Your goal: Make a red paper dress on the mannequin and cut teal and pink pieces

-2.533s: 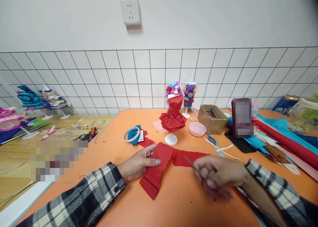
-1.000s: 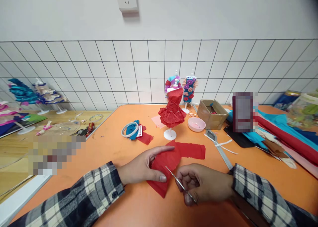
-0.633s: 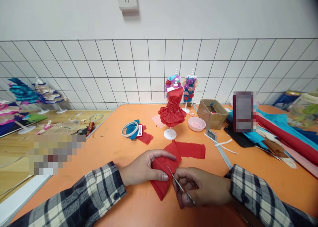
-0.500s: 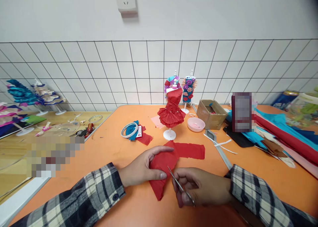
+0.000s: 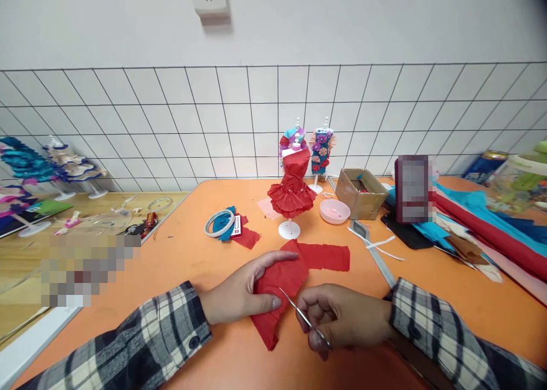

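My left hand (image 5: 241,292) holds a piece of red crepe paper (image 5: 284,277), its thumb and fingers closed over the left edge. The paper's lower end narrows to a point near the table's front. In my right hand (image 5: 348,316) is a slim pair of metal scissors (image 5: 302,317), fingers wrapped round the handles. Their tip lies over the red paper, just right of my left thumb; the blades look closed. Behind the held piece lies a red paper strip (image 5: 329,257). Beyond it stands a small dress form in a red crumpled-paper dress (image 5: 293,185).
White tape rolls (image 5: 207,225) lie left on the orange table (image 5: 192,265). A pink bowl (image 5: 334,212) and a cardboard box (image 5: 363,199) stand behind, right of the dress. Phone (image 5: 412,188) and coloured paper rolls (image 5: 487,222) occupy the right side.
The scissors' tip has shifted left over the red paper, towards my left thumb. The whole view has turned slightly. My left hand keeps its hold on the paper.
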`<state>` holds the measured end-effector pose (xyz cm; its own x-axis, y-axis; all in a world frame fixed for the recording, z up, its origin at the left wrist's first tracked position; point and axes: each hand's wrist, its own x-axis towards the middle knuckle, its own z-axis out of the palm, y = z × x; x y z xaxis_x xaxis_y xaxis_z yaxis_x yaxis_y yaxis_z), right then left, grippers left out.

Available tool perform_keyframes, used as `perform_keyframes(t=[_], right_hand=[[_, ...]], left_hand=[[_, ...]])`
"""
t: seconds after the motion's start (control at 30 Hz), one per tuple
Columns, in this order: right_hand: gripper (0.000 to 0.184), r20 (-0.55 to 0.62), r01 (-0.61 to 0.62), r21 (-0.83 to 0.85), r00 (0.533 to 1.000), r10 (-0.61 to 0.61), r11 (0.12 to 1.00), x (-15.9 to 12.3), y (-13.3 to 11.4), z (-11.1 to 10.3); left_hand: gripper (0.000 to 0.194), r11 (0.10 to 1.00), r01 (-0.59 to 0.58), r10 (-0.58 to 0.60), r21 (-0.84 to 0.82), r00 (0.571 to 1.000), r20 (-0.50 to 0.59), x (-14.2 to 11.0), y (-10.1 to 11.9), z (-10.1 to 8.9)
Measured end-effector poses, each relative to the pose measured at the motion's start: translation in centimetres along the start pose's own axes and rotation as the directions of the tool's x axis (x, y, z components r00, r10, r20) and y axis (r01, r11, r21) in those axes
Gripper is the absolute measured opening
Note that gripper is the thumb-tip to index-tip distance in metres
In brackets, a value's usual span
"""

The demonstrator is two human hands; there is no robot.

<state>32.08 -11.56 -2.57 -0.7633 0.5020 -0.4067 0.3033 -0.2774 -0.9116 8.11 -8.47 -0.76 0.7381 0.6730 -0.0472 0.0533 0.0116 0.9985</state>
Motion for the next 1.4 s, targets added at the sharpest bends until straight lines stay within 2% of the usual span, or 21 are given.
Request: perform_keyframes(t=[0.1,0.2,0.37,0.57,0.7,0.8,0.97,1.27,1.4], right_hand=[[0.043,-0.034,0.01,0.018,0.999,-0.01,1.0,0.1,0.0,0.0],[0.042,-0.037,0.018,0.063,0.999,-0.016,0.998,0.1,-0.3,0.0],[0.044,0.009,0.035,0.171,0.999,-0.037,0.985,0.2,-0.6,0.3],[0.054,0.082,0.105,0.205,0.989,-0.124,0.973,0.2,-0.3,0.2],[0.051,0.103,0.125,0.204,0.984,-0.148,0.971,0.3,-0.2,0.2],[0.045,0.07,0.104,0.189,0.99,-0.119,0.976,0.3,-0.2,0.3],[0.036,0.02,0.101,0.196,0.994,-0.107,0.975,0.5,0.2,0.1],[0.053,0.101,0.188,0.261,0.97,-0.22,0.947,0.7,0.2,0.2],[0.044,0.078,0.177,0.29,0.975,-0.207,0.941,0.9,0.6,0.2]], left_hand=[[0.062,0.998,0.051,-0.051,-0.042,0.999,-0.001,0.2,-0.3,-0.4],[0.05,0.989,0.097,-0.099,-0.114,0.995,-0.005,0.5,-0.9,-0.8],[0.033,0.995,0.016,-0.025,-0.101,0.995,-0.093,0.7,-1.7,-1.1],[0.031,1.0,0.007,-0.005,0.018,0.996,-0.093,0.9,-1.2,-0.5],[0.035,0.999,0.01,-0.005,0.049,0.996,-0.085,1.0,-1.2,-0.1],[0.039,0.996,0.034,-0.026,0.08,0.995,-0.092,1.1,-1.4,-0.3],[0.042,0.998,0.054,-0.05,0.023,0.99,-0.13,1.0,-1.4,-0.7],[0.041,1.0,0.024,-0.026,-0.02,0.992,-0.12,1.1,-1.6,0.3],[0.044,1.0,0.022,-0.02,0.019,0.992,-0.123,1.2,-1.5,0.3]])
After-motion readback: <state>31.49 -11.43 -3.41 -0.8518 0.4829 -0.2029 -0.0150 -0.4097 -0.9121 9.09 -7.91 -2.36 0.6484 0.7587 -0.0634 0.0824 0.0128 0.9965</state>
